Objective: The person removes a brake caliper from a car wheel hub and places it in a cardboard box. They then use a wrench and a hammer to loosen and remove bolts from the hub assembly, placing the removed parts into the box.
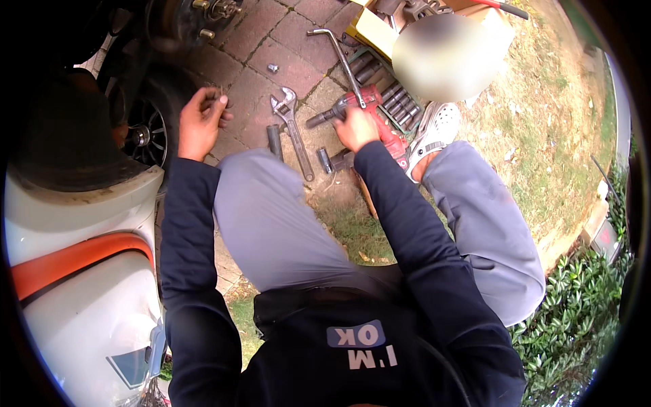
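Observation:
My left hand (200, 123) is raised beside the car's wheel, fingers curled in toward the thumb; whatever they may hold is too small to make out. My right hand (357, 129) is closed on the front of a red cordless impact wrench (386, 132), which lies on the ground with a long dark socket (320, 121) on its nose. Between my hands lies an adjustable wrench (296, 136). Beside it are a dark tube-shaped socket (274, 141) and a shorter socket (325, 161). A bent lug wrench (342, 61) reaches across to the impact wrench.
An open case of sockets (400, 105) lies by my shoe (439, 125). Behind it stands a yellow box (373, 30) of tools, next to a blurred patch. A lug nut (272, 68) rests on the brick paving. At left are a wheel (146, 132) and a white-and-orange body panel (88, 264).

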A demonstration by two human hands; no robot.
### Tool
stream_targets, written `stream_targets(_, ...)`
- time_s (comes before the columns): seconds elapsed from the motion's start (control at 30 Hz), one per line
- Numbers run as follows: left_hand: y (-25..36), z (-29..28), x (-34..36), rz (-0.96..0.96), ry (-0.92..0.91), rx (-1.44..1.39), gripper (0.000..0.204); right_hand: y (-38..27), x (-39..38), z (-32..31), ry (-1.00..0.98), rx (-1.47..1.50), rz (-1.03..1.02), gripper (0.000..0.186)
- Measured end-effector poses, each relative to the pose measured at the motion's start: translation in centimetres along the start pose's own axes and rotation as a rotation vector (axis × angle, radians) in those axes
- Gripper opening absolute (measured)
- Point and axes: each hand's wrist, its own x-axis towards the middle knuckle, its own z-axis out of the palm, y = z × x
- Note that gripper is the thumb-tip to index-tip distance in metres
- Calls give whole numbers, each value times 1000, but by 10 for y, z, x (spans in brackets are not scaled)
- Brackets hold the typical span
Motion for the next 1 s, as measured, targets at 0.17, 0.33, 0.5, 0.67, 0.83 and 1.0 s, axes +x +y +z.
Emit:
stream_targets(0.17,-140,9,-2,77,92,378,17,39,-98,16,197,-132,274,36)
stream_targets(0.33,-210,46,0,137,110,276,18,61,-160,58,45,-313,275,51)
stream_targets(0.5,-164,64,-1,326,88,210,13,71,-146,94,52,-234,477,46)
stream_targets(0.67,-159,81,15,399,65,283,14,43,-152,85,169,237,357,37)
stream_targets(0.83,-173,101,34,389,120,272,13,-21,-99,56,-16,517,146,44)
stream_targets(1.0,-179,107,32,304,192,257,15,-57,-20,60,-73,376,13,53)
